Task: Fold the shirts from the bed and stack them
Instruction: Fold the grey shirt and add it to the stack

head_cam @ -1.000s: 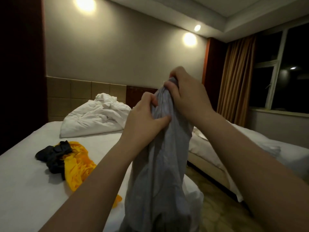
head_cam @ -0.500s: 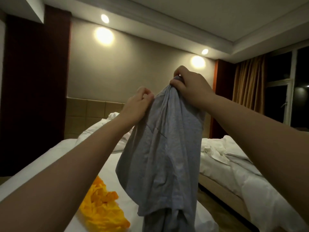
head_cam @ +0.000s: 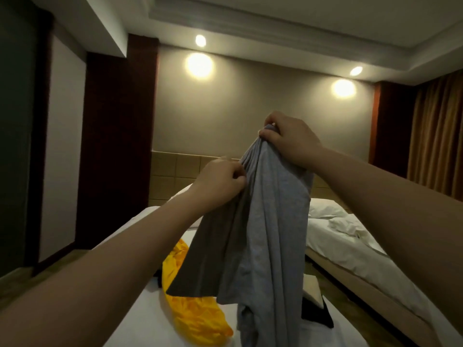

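**Grey shirt held up over the bed**

Shows a grey shirt (head_cam: 270,221) lifted in the air above the near bed (head_cam: 140,319), hanging in loose folds, its lower end running out of view. Shows the right hand (head_cam: 290,144) highest, fingers curled tight round the bunched top of the cloth. Shows the left hand (head_cam: 220,181) just lower and to the left, fingers and thumb pinching a gathered edge of the same shirt. Places a crumpled yellow garment (head_cam: 193,304) on the white sheet, left of the shirt, and a dark flat item (head_cam: 317,311) to its right. Includes a second unmade bed (head_cam: 350,241) on the right.
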